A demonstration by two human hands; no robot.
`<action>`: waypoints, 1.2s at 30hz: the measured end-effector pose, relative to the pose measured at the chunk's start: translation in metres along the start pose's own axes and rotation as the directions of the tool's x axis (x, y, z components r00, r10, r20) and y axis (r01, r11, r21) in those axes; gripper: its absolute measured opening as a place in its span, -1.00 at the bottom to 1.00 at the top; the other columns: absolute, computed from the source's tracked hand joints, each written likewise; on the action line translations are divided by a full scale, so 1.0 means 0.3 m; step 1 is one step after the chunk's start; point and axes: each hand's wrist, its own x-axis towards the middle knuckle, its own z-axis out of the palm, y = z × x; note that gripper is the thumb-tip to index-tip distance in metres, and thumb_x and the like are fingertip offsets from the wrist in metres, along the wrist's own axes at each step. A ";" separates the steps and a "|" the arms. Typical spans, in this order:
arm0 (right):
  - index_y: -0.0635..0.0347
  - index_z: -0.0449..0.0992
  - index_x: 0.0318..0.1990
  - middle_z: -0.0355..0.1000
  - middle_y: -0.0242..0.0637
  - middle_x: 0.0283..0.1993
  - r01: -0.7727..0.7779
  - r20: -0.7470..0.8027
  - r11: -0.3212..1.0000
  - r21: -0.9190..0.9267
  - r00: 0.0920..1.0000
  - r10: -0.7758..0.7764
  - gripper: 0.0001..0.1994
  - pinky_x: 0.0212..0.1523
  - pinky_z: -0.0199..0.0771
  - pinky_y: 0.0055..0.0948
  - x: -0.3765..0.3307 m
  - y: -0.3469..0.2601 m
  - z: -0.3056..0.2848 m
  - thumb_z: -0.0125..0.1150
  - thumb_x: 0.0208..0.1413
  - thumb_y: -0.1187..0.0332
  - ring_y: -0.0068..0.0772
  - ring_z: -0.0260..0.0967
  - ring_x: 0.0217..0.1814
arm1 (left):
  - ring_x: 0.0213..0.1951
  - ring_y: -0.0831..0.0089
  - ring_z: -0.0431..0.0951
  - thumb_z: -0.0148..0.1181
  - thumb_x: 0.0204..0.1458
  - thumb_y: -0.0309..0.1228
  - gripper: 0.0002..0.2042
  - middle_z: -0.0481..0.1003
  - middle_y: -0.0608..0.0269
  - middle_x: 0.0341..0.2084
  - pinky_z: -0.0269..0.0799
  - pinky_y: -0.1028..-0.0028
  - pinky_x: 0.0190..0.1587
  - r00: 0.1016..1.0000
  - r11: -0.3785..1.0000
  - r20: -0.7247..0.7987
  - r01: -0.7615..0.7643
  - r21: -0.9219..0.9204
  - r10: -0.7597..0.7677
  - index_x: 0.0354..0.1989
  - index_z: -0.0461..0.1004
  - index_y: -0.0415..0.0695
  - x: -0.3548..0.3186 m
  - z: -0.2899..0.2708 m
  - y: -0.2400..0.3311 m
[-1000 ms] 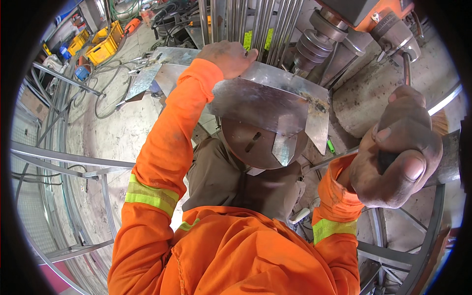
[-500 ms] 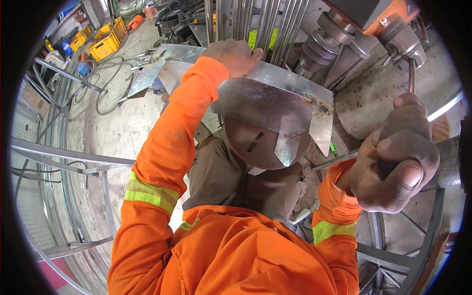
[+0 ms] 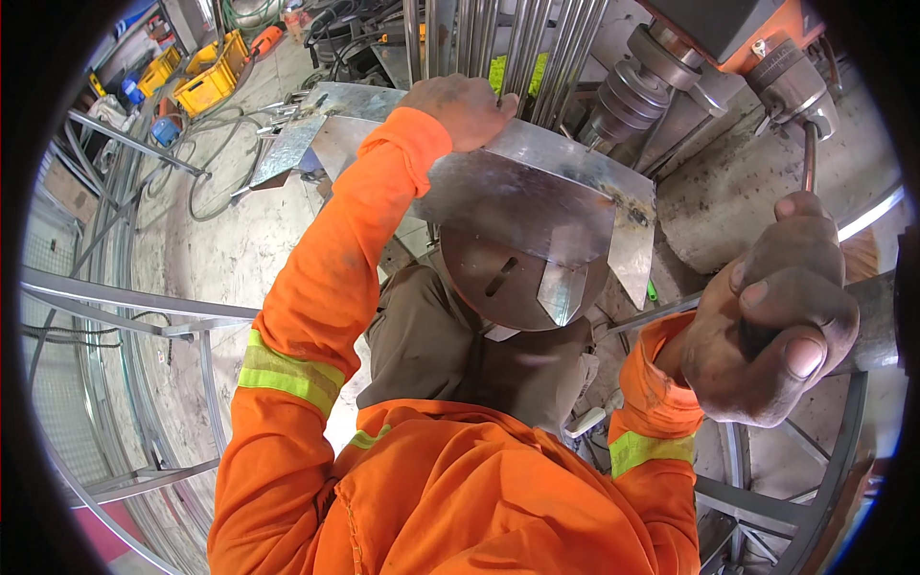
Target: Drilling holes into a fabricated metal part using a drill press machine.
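My left hand (image 3: 460, 112) presses down on the upper edge of a bent sheet-metal piece (image 3: 522, 206), its fingers curled over that edge. The grey piece has angled, pointed ends and rests over a round brown drill press table (image 3: 479, 278) with a slot in it. My right hand (image 3: 776, 316) is closed around the drill press feed lever (image 3: 810, 163), which joins the hub at the upper right. Close to the metal piece's far right edge is the drill chuck (image 3: 623, 101); contact between bit and metal is too small to make out.
Upright metal bars (image 3: 522, 57) stand just behind the metal piece. An orange drill press head (image 3: 733, 29) is at the upper right. Steel framing (image 3: 144, 302) crosses the left side. Yellow crates (image 3: 213, 72) and loose cables (image 3: 196, 182) lie on the far-left floor.
The metal piece, chuck and lever appear slightly further right and lower, much as if the view shifted. Both hands keep their holds.
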 end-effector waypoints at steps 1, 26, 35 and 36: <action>0.11 0.29 -0.41 0.08 -0.39 -0.61 -0.007 0.002 1.000 0.028 1.000 0.007 -0.65 -0.04 0.27 -0.06 -0.003 0.003 -0.003 -0.27 0.37 0.16 -0.51 -0.01 -0.57 | -0.34 0.03 0.65 -0.23 0.26 0.07 -0.37 0.56 0.14 -0.66 0.52 0.13 -0.06 1.000 1.000 0.000 0.000 0.000 0.000 -0.65 0.54 -0.13 0.001 0.001 -0.002; 0.06 0.29 -0.40 0.11 -0.40 -0.59 -0.042 -0.124 0.993 0.112 0.991 0.056 -0.65 0.06 0.26 -0.05 -0.039 -0.002 0.042 -0.28 0.38 0.11 -0.50 0.06 -0.53 | -0.36 0.04 0.64 -0.24 0.26 0.08 -0.35 0.56 0.12 -0.65 0.52 0.14 -0.09 1.000 1.000 0.011 -0.012 -0.006 0.012 -0.67 0.54 -0.15 0.010 0.004 -0.008; 0.03 0.26 -0.44 0.12 -0.40 -0.59 -0.072 -0.142 0.994 0.084 0.986 0.084 -0.64 0.10 0.23 -0.03 -0.046 -0.018 0.052 -0.28 0.38 0.10 -0.48 0.05 -0.53 | -0.32 0.03 0.64 -0.23 0.26 0.07 -0.37 0.57 0.10 -0.63 0.51 0.12 -0.06 1.000 1.000 0.001 -0.022 -0.008 0.022 -0.63 0.56 -0.15 0.007 0.000 -0.006; 0.03 0.26 -0.44 0.12 -0.39 -0.59 -0.070 -0.133 0.994 0.079 0.988 0.081 -0.64 0.11 0.22 -0.02 -0.043 -0.019 0.049 -0.28 0.37 0.10 -0.48 0.05 -0.53 | -0.31 0.02 0.64 -0.22 0.27 0.07 -0.37 0.58 0.09 -0.62 0.50 0.11 -0.06 1.000 1.000 0.009 -0.018 -0.008 0.018 -0.62 0.56 -0.15 0.006 -0.004 -0.003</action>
